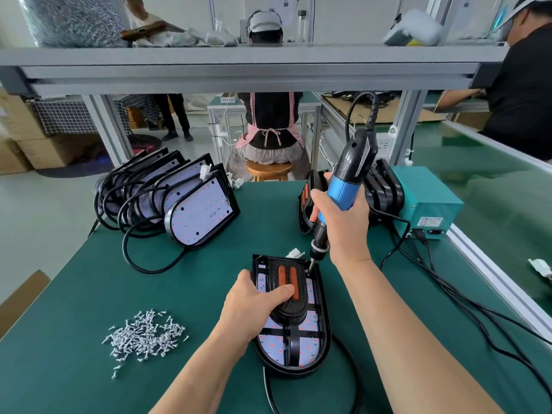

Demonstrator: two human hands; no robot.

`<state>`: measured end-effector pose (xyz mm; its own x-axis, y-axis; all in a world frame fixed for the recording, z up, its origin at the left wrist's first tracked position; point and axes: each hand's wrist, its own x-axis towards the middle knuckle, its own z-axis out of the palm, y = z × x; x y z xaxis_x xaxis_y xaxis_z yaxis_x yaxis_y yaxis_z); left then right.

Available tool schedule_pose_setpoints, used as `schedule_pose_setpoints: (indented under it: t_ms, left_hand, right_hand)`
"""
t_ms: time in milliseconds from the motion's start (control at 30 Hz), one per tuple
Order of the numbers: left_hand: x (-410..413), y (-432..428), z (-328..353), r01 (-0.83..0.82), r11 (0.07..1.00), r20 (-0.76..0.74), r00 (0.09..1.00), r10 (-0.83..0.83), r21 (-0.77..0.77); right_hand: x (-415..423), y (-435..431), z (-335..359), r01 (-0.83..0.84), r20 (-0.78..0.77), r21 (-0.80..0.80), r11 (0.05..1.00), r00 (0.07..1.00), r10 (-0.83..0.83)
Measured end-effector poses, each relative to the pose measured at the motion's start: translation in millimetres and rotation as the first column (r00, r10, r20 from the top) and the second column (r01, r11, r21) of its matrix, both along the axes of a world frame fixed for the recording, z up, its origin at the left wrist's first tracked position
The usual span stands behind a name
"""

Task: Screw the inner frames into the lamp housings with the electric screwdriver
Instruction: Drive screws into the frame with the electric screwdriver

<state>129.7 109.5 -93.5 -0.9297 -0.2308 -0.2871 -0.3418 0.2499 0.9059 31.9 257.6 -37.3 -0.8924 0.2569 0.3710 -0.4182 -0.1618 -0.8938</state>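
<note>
Nearest, at six o'clock on the green desk, one lamp housing lies flat with one black inner frame in it. The left hand grips its left edge, thumb on the frame. The right hand is wrapped round one blue electric screwdriver, its bit at the housing's top right corner. A pile of screws, too many to count, lies at eight. At least five open housings overlap at ten. The teal box has an unreadable label.

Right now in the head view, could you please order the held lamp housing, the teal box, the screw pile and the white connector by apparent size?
1. Lamp housing.
2. Teal box and screw pile look alike; the box sits farther off, so I will not rank them.
3. White connector, smallest.
</note>
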Motion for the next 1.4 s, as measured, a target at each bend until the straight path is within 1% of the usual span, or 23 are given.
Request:
schedule_pose_setpoints:
  t_ms: [100, 233, 333, 433, 533, 600, 667, 800, 867, 967, 1067, 1133, 1167, 1233, 1300, 1400]
  left_hand:
    - [-0.5, -0.8, 1.5, 0.013, 1.000, 0.003, 1.000, -0.013, 0.013]
    - [-1.6, -2.1, 1.2, 0.007, 1.000, 0.002, 1.000, -0.007, 0.007]
    - [-1.2, -1.3, 0.6, 0.002, 1.000, 0.007, 1.000, -0.002, 0.015]
    - [-0.8, -0.9, 1.1, 0.005, 0.999, 0.006, 1.000, -0.005, 0.033]
    - [-0.7, -1.8, 2.6, 0.001, 1.000, 0.005, 1.000, -0.001, 0.023]
    - [-0.5, -2.1, 3.3, 0.001, 1.000, 0.005, 1.000, -0.001, 0.014]
    - [-0.2, -1.8, 3.7, 0.007, 1.000, 0.005, 1.000, -0.008, 0.013]
    - [0.7, -1.0, 3.7, 0.002, 1.000, 0.009, 1.000, -0.002, -0.009]
    - [1.9, 0.3, 2.1, 0.010, 0.998, -0.001, 1.000, -0.010, -0.059]
    - [6.8, -4.5, -1.0, -0.023, 0.980, -0.070, 0.998, 0.009, -0.200]
    - [17.6, -31.5, 1.4, -0.148, 0.923, -0.191, 0.978, 0.083, -0.356]
    - [26.7, -62.1, 5.6, -0.215, 0.859, -0.215, 0.968, 0.126, -0.464]
    - [31.8, -77.9, 8.1, -0.203, 0.826, -0.188, 0.975, 0.120, -0.525]
    - [41.1, -103.6, 13.8, -0.080, 0.790, -0.067, 0.997, 0.050, -0.608]
    - [47.7, -116.5, 18.3, 0.048, 0.773, 0.050, 0.999, -0.021, -0.633]
    - [52.0, -121.7, 21.4, 0.124, 0.734, 0.117, 0.991, -0.061, -0.668]
  right_hand:
    - [5.3, 3.5, 9.3, -0.013, -0.024, -0.090, 0.996, 1.000, 0.011]
    - [11.7, 19.9, 28.6, 0.017, -0.083, -0.229, 0.973, 0.996, -0.037]
    - [21.4, 37.5, 27.5, 0.065, -0.059, -0.327, 0.943, 0.994, -0.089]
    - [33.3, 49.1, 7.1, 0.100, 0.043, -0.423, 0.901, 0.995, -0.090]
    - [45.1, 56.3, -18.8, 0.163, 0.205, -0.562, 0.811, 0.977, -0.054]
    - [52.6, 59.4, -34.5, 0.196, 0.300, -0.632, 0.750, 0.954, 0.003]
    - [58.3, 60.6, -48.3, 0.211, 0.353, -0.666, 0.715, 0.934, 0.053]
    - [63.1, 60.0, -64.5, 0.221, 0.392, -0.676, 0.703, 0.916, 0.089]
    - [62.9, 63.1, -68.3, 0.204, 0.387, -0.684, 0.700, 0.915, 0.113]
    - [60.8, 66.2, -72.0, 0.180, 0.379, -0.687, 0.704, 0.915, 0.136]
    - [58.9, 64.6, -74.5, 0.160, 0.370, -0.680, 0.716, 0.917, 0.147]
    - [58.4, 63.9, -74.9, 0.155, 0.364, -0.688, 0.709, 0.919, 0.153]
    - [58.4, 64.0, -74.8, 0.154, 0.361, -0.695, 0.702, 0.920, 0.155]
    - [58.9, 65.1, -74.9, 0.150, 0.350, -0.712, 0.686, 0.923, 0.161]
    - [59.4, 66.2, -75.0, 0.146, 0.339, -0.722, 0.676, 0.927, 0.162]
    - [60.1, 65.7, -73.4, 0.145, 0.339, -0.723, 0.675, 0.926, 0.164]
